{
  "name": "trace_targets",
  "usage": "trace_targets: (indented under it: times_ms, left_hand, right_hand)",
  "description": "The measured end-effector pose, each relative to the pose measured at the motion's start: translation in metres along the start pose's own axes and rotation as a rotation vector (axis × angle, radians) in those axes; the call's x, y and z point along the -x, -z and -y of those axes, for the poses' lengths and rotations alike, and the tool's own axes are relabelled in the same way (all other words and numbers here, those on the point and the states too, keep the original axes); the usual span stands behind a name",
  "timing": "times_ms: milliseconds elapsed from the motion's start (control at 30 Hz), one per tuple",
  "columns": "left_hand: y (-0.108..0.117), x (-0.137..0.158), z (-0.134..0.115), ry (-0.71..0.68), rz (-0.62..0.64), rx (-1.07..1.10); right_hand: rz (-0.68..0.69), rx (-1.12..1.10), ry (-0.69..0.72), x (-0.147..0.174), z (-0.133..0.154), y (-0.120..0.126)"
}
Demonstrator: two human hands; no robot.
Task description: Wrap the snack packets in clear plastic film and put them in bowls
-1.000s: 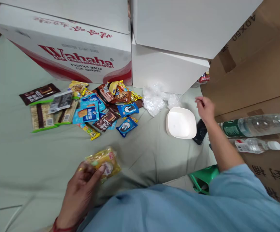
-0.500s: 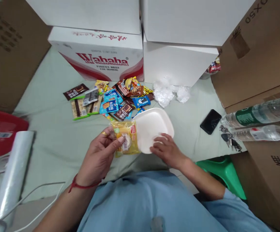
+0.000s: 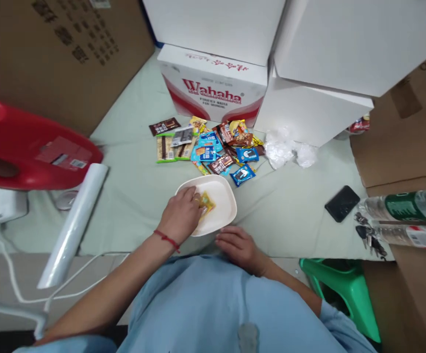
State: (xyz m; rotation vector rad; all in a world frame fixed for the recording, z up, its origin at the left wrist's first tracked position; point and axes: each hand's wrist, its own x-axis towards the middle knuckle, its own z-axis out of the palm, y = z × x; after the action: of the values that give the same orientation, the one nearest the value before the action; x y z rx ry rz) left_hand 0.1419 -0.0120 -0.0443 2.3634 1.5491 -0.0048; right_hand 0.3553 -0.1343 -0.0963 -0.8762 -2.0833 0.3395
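A white tray lies on the cloth-covered table in front of me. Inside its left half is my left hand, closed over a yellow snack packet; most of the packet is hidden beneath the fingers. My right hand rests at the table's front edge, just below the tray's lower right rim, fingers stretched out and holding nothing. Beyond the tray lies a pile of wrapped snacks, among them a blue packet, a brown packet and a dark brown packet.
Crumpled clear plastic sits right of the snacks, before white boxes and a Wahaba carton. A phone, keys and bottles lie to the right. A plastic roll and red container are at left.
My left hand has brought the yellow snack packet down into the tray. My right hand has come off the tray onto the table edge. The camera view has turned left.
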Motion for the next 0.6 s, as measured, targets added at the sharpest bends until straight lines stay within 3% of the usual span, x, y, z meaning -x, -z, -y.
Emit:
trace_targets:
  times_ms: [100,167,233,367,533,600]
  left_hand:
    - [0.004,0.007,0.001,0.029,-0.22,0.008]
    - [0.007,0.012,0.008,0.163,-0.332,0.026]
    - [0.006,0.013,0.018,0.327,-0.272,0.052]
    - [0.001,0.009,0.041,0.46,0.113,0.121]
    - [0.023,0.017,0.075,0.505,0.07,0.133]
    - [0.036,0.027,0.098,0.609,0.001,0.155]
  right_hand:
    - [-0.12,0.025,-0.211,0.005,0.007,0.019]
    - [-0.168,0.06,-0.331,0.006,0.008,0.029]
    - [-0.199,0.1,-0.412,0.007,0.006,0.037]
    - [-0.189,0.13,-0.441,0.006,-0.002,0.045]
    - [-0.161,0.19,-0.412,-0.004,-0.009,0.051]
    - [-0.155,0.237,-0.426,-0.005,-0.013,0.055]
